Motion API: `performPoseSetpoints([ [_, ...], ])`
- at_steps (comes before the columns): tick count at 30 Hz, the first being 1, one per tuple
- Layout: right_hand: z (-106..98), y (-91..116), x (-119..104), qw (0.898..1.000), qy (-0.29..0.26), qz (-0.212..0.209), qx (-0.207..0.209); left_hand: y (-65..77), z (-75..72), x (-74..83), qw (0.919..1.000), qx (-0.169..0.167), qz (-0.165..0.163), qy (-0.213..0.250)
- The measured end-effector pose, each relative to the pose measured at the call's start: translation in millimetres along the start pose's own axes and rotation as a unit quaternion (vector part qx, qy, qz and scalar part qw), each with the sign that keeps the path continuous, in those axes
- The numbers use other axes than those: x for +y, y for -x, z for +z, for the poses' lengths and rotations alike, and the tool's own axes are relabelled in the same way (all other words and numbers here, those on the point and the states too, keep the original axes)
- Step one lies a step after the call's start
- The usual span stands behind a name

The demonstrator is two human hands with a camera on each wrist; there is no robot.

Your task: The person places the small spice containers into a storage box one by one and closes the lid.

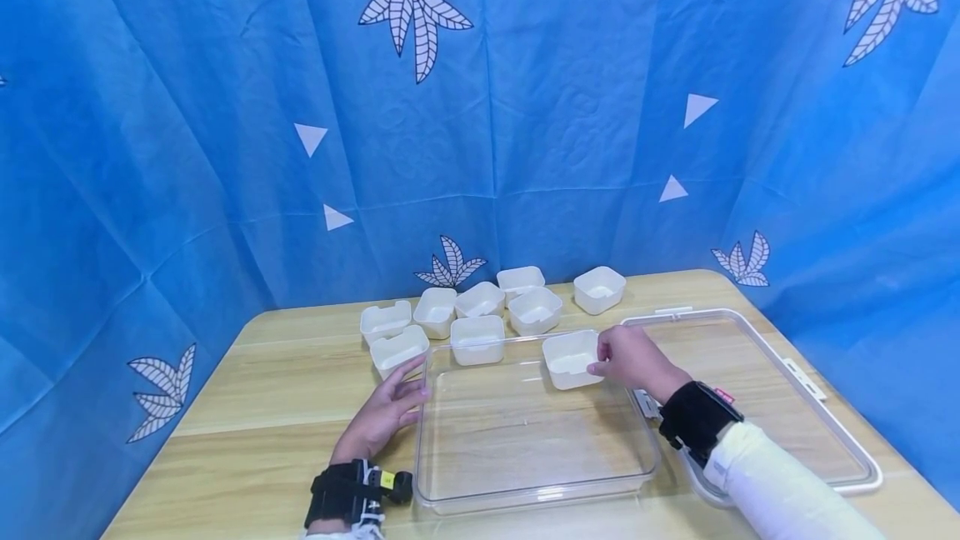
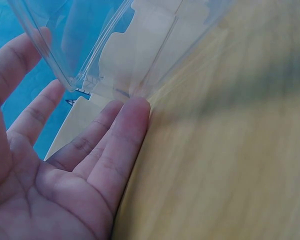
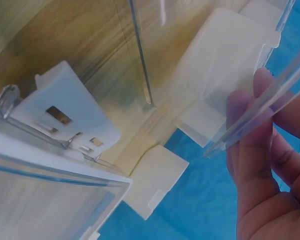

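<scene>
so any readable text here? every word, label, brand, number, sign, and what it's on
None legible.
Red tag on the black right wrist strap: too small to read.
Yellow label by the black left wrist strap: too small to read.
White bins, clear box, white-rimmed lid: no lettering visible.
Blue curtain: prints only.

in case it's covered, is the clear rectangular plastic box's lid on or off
Off: the clear, white-rimmed rectangular lid lies right of the box, not over it.
</scene>
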State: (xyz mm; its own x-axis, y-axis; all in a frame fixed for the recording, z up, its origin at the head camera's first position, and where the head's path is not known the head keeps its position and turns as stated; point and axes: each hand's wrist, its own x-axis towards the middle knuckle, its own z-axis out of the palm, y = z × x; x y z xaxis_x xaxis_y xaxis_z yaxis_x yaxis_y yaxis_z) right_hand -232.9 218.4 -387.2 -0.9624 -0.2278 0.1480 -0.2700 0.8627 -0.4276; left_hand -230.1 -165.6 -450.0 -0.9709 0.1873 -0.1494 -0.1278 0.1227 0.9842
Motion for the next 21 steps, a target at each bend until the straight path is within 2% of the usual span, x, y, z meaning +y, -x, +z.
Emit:
performPoseSetpoints([
  [6,0.7,0.1,-4.6,1.0,0.007,0.008,-0.008,0.9,0.8,1.9,1.0,-0.001,-0.002,-0.006],
  [21,2.8,-1.5,-3.7,0.999,0.033,-0.021,0.0,1.0,0.7,2.4,1.0,-0.002,-0.003,-0.003],
])
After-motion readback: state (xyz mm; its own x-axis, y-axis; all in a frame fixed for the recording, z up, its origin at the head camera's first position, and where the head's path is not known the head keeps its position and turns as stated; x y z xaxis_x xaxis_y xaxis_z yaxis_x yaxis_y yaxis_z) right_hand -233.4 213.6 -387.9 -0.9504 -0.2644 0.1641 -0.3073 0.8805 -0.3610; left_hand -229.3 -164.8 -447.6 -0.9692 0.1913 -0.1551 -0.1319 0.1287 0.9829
